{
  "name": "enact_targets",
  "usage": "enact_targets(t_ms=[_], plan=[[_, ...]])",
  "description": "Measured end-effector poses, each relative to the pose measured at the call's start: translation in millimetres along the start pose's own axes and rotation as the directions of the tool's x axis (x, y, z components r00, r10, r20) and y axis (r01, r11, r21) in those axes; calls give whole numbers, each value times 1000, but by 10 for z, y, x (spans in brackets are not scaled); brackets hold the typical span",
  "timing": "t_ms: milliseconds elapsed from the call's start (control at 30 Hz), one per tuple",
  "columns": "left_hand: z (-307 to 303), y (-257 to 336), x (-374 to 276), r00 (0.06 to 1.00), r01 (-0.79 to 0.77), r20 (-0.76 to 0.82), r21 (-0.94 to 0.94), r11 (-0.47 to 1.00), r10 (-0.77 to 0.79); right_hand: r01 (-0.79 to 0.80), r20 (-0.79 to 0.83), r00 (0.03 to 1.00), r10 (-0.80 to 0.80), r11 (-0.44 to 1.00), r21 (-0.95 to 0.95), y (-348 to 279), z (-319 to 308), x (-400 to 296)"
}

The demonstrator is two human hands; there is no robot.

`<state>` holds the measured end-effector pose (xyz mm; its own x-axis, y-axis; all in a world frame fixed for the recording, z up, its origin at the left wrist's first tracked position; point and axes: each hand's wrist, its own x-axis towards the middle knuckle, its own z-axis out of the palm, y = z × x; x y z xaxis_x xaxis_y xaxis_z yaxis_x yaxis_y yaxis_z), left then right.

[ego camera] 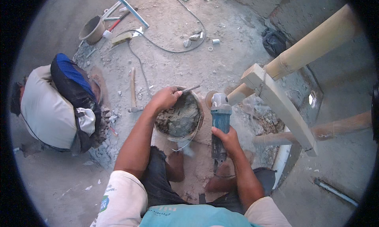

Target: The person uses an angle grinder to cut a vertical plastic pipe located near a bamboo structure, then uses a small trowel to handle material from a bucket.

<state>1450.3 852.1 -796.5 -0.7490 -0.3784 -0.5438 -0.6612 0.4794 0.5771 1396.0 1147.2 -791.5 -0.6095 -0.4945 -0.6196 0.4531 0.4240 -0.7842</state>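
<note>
My left hand (pixel 166 98) grips a thin rod-like piece, perhaps a chisel (pixel 191 88), over the far rim of a bucket. The bucket (pixel 202 116) stands between my arms in front of my feet and holds grey mortar; its wire handle hangs towards me. In my right hand (pixel 228 138) is a blue angle grinder (pixel 220 117), held upright with its disc (pixel 210 99) at the far end, to the right of the bucket. The disc and the rod are apart. A hammer (pixel 133 90) with a wooden handle lies on the floor left of the bucket.
Bamboo poles (pixel 311 43) and a wooden beam (pixel 284 108) slant across the right side. A person (pixel 50 105) is bent over at the left. A cable (pixel 177 51) loops over the dusty floor. Behind are a small bucket (pixel 93 30), a blue pipe (pixel 130 9) and a black bag (pixel 274 42).
</note>
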Motion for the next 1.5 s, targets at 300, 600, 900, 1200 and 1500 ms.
enact_targets(t_ms=[300, 600, 900, 1200, 1500], plan=[[89, -241, 461, 964, 109, 249, -46, 993, -94, 64, 22, 998, -65, 997, 41, 68, 70, 702], [103, -273, 374, 943, 174, 299, -70, 982, -146, -13, 65, 998, 1, 981, 193, 206, 228, 835], [145, -314, 389, 946, 165, 299, -104, 981, -128, 84, 23, 996, -87, 990, 116, 275, 382, 860], [158, -343, 434, 945, 177, 293, -85, 981, -145, 48, 37, 998, -56, 980, 194, 256, 319, 932], [102, -296, 428, 942, 134, 319, -60, 989, -108, 7, 50, 999, -15, 989, 150, 335, 322, 996]])
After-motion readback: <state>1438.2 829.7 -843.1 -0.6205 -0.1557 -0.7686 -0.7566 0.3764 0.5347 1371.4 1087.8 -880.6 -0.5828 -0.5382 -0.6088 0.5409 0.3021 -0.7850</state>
